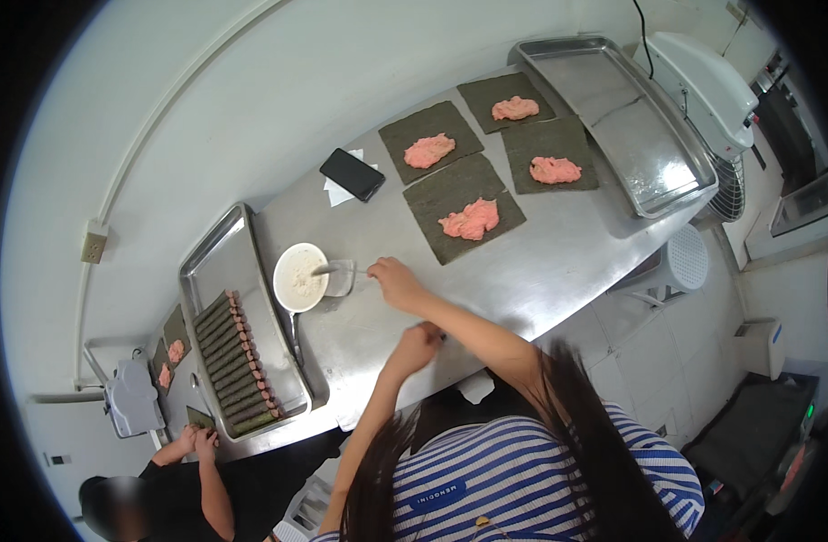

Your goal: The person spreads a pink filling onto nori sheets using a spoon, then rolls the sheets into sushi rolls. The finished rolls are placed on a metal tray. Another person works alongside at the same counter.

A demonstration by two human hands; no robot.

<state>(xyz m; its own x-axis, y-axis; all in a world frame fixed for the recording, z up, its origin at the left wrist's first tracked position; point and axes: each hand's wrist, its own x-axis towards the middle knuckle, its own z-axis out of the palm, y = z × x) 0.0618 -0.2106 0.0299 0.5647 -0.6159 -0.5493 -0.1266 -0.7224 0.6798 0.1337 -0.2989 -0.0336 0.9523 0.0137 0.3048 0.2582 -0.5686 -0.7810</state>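
Observation:
My right hand (396,282) is over the steel table, thumb and fingers pinched together; what they hold, if anything, is too small to make out. Just left of it, a clear rectangular piece (342,279) lies against a white bowl (278,282) of pale paste, with a grey utensil (323,269) resting at the bowl's rim. Nearer my body, my left hand (416,347) is curled closed; its fingers are partly hidden, with a small dark bit beside it. Beyond my hands, dark green seaweed sheets (443,246) each carry a mound of pink minced filling (471,219).
A metal tray (268,316) at left holds a row of seaweed rolls (238,370). A spoon handle (296,339) lies near the bowl. A phone (352,174) rests on white paper. Another tray (604,99) stands far right. A co-worker's hands (197,440) work at lower left.

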